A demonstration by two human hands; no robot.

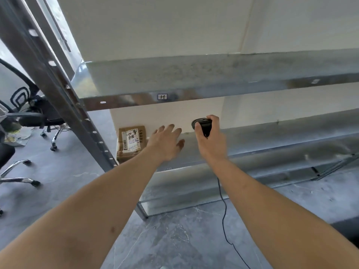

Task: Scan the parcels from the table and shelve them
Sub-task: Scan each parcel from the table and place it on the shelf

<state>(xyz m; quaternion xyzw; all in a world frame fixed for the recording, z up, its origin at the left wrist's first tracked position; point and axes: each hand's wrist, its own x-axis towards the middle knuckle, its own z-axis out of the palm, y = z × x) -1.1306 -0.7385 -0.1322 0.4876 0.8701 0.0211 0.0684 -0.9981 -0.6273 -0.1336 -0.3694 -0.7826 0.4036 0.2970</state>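
a brown parcel with a white label lies on the metal shelf. the left hand hovers just beside it, fingers spread. the right hand grips a black corded scanner above the shelf.

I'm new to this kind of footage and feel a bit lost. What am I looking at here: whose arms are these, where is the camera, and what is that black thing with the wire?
There is no machine here: these are a person's two bare arms, filmed by one wide-angle camera worn on the head, looking forward and down. That is why the arms stretch out from the bottom of the picture.

In front stands a metal shelf rack. A brown cardboard parcel with a white label lies on the left end of a shelf. The left hand is open, fingers spread, just to the right of the parcel and not holding it.

The right hand has its grip around a black handheld scanner; its thin cable hangs down to the grey floor. An office chair stands at the left.
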